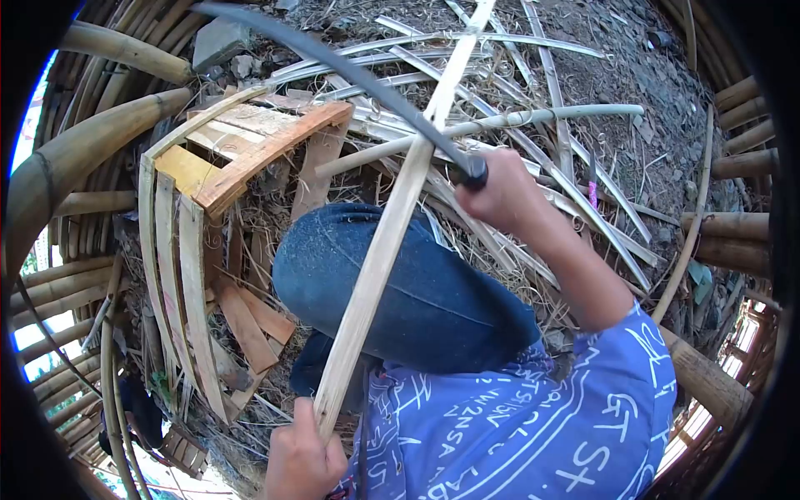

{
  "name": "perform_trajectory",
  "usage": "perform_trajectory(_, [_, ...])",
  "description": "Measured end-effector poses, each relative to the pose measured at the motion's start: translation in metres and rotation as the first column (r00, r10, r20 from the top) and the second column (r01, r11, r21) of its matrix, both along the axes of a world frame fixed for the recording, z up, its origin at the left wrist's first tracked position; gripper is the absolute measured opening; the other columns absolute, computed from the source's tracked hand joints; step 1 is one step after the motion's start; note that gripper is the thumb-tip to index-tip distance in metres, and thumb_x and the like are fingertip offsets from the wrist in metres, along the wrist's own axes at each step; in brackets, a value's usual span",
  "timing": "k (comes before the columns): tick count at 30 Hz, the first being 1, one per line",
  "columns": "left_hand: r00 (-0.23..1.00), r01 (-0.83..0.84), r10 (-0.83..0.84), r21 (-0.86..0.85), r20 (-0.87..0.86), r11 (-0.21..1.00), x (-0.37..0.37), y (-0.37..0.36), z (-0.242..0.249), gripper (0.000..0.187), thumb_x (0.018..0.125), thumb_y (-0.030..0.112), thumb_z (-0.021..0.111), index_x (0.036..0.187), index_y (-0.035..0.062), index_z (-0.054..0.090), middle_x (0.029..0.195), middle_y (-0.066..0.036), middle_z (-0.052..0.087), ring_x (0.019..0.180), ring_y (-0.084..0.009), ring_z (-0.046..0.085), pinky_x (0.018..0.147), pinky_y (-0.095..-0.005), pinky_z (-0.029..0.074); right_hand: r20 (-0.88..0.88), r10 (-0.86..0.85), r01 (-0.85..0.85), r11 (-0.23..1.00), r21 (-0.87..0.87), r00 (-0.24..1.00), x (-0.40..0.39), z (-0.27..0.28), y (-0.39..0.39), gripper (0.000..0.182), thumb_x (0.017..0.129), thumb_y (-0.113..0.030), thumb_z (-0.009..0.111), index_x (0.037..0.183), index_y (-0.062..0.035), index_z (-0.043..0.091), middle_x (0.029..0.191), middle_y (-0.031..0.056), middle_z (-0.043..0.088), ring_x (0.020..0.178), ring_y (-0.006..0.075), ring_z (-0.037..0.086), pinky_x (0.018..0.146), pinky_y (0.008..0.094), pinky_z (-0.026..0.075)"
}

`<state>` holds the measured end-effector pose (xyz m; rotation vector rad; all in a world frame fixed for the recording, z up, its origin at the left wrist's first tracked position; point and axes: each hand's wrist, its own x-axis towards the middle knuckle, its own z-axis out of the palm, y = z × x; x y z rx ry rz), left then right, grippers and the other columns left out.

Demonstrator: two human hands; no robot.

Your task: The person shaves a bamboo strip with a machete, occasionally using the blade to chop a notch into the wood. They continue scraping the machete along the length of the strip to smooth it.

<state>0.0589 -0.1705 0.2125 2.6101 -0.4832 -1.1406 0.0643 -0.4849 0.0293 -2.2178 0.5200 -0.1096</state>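
My right hand is wrapped round the black handle of a machete, whose long dark blade points up and left. At the bottom, my left hand grips the lower end of a long pale bamboo strip. This strip slants up across my bent knee and past the top of the view. The blade crosses it above the knee, close to the handle, where the strip looks partly split.
A wooden crate with slatted sides stands left of my knee. Split bamboo strips, a thin pole and curly shavings cover the ground ahead. A pink-handled tool lies at right. Thick bamboo poles line both sides.
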Motion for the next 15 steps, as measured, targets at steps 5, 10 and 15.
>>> perform_trajectory(5, [0.994,0.068,-0.068,0.011,0.082,0.998,-0.004,0.012,-0.011,0.018,0.082,0.006,0.055,0.096,0.0006,0.046,0.062,-0.027,0.054,0.059,-0.045,0.057,0.048,-0.0479,0.044,-0.012,0.005,-0.008,0.962,-0.272,1.0,0.001,-0.019,-0.016,0.019,0.068,-0.015,0.063,0.06,0.0013,0.057,0.059,0.0211,0.058,0.054,0.0351,0.059,0.055,0.0412,0.049])
perform_trajectory(10, [0.999,0.023,-0.024,0.026,0.044,0.999,-0.001,0.014,-0.01,0.02,0.082,0.009,0.053,0.099,0.0006,0.047,0.065,-0.027,0.054,0.06,-0.044,0.057,0.052,-0.0479,0.045,-0.198,-0.149,0.147,0.989,-0.025,0.969,0.002,-0.005,-0.026,0.016,0.067,-0.014,0.063,0.064,0.001,0.061,0.063,0.0213,0.061,0.059,0.0367,0.062,0.058,0.0431,0.051])
perform_trajectory(15, [0.998,0.046,-0.045,0.034,-0.047,0.998,0.005,0.014,-0.015,0.019,0.078,0.007,0.054,0.095,-0.0007,0.046,0.064,-0.026,0.053,0.059,-0.0443,0.056,0.055,-0.0491,0.045,0.058,0.018,-0.014,0.997,-0.07,0.998,-0.006,-0.01,-0.001,0.016,0.066,-0.016,0.065,0.063,-0.0008,0.06,0.061,0.0209,0.06,0.06,0.0382,0.062,0.059,0.0432,0.051])
